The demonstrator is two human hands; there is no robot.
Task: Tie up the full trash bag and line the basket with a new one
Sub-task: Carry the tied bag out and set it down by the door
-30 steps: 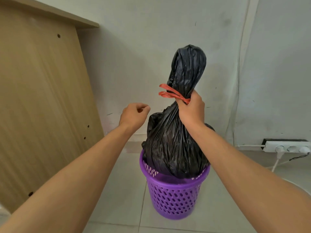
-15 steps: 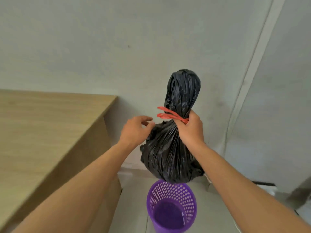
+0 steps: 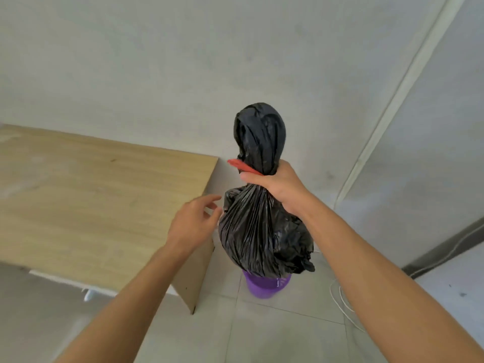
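While right hand grips gathered neck of black trash bag, bag hangs at frame centre, clear of floor, directly above purple basket. Bag plastic crinkled, pleated below grip, bulbous knot-like top above. Red tie flat, strip-like, pokes left from neck. Left hand relaxed, fingers spread, holds nothing, just beside bag's left side. Basket mostly hidden behind bag; only lower wall shows. Pale wood-grain table at left, cut off by frame edge. Thin white cable lower right, partly hidden by right forearm.
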